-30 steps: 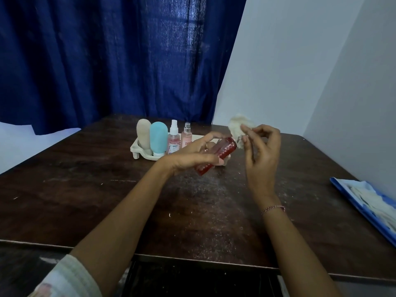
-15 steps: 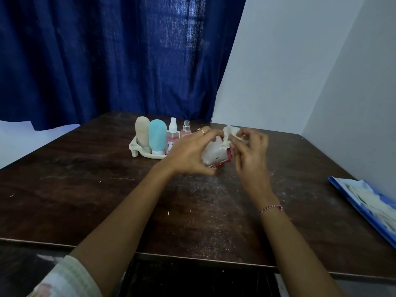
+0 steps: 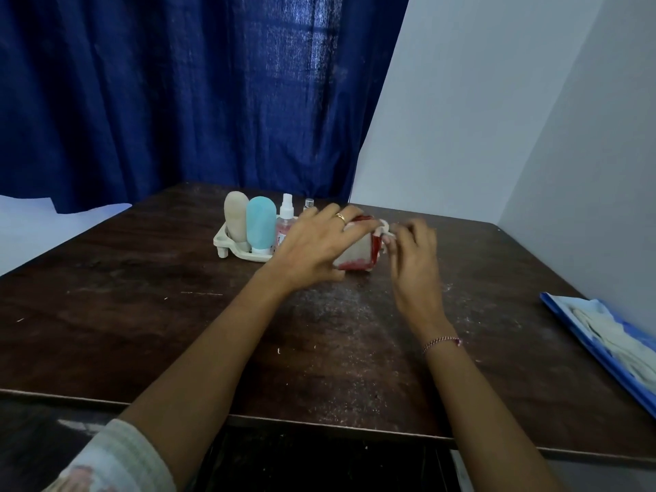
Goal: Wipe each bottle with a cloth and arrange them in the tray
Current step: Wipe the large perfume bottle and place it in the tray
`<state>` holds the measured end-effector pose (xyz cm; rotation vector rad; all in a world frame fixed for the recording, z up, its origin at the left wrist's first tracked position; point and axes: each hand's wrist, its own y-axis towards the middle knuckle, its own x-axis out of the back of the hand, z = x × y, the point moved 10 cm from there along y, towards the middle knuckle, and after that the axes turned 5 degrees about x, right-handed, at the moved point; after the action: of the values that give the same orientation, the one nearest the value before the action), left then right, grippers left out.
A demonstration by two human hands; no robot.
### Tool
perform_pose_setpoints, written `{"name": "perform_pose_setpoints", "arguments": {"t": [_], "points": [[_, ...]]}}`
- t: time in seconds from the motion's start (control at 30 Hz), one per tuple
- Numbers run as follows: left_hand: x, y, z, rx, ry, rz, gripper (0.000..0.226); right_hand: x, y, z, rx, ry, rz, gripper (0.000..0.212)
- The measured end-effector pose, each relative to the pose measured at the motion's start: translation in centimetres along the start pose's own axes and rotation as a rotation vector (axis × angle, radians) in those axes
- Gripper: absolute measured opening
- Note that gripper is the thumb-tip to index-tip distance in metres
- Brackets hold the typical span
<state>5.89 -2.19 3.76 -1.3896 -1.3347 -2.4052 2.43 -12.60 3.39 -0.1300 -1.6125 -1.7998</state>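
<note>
My left hand point(image 3: 312, 243) grips a red bottle point(image 3: 358, 257) with a pale label, held low over the table just right of the tray. My right hand point(image 3: 411, 257) holds a small white cloth point(image 3: 385, 230) against the bottle's right end. The cream tray point(image 3: 227, 245) stands at the table's far middle. In it stand a beige tube point(image 3: 236, 220), a light blue tube point(image 3: 261, 225), a pink spray bottle point(image 3: 284, 225) and a second small spray bottle point(image 3: 309, 204), mostly hidden behind my left hand.
The dark wooden table point(image 3: 177, 314) is dusty in the middle. A blue sheet with white cloths point(image 3: 610, 335) lies at the right edge. A blue curtain hangs behind, and white walls close the right side.
Both hands came together and sank toward the table. The red bottle was lowered and turned. The cloth, held up apart one second ago, now presses on the bottle's end.
</note>
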Motion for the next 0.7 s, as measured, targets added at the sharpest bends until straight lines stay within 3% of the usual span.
{"name": "perform_pose_setpoints", "arguments": {"t": [0.13,0.23,0.33,0.4,0.5,0.7], "points": [[-0.8,0.0,-1.2,-0.073,0.072,0.015,0.097,0.0,-0.2,-1.4,-0.098,0.033,-0.001,0.032],[-1.0,0.0,-0.9,-0.059,0.092,0.018,0.101,-0.1,-0.3,-2.3,-0.219,0.301,-0.033,0.031],[-0.7,-0.1,0.4,0.002,0.092,0.008,0.098,-1.0,-0.4,-1.6,-0.219,0.484,0.074,0.033],[-0.3,-0.2,1.1,0.041,0.080,-0.009,0.095,-1.3,-0.1,-0.2,-0.086,0.385,0.146,0.037],[0.0,-0.2,1.4,0.054,0.087,-0.021,0.094,-0.9,0.2,0.5,0.064,0.226,0.103,0.041],[-0.3,-0.1,0.0,-0.046,0.120,-0.038,0.094,0.2,0.3,-0.9,-0.067,0.190,0.031,0.015]]}}
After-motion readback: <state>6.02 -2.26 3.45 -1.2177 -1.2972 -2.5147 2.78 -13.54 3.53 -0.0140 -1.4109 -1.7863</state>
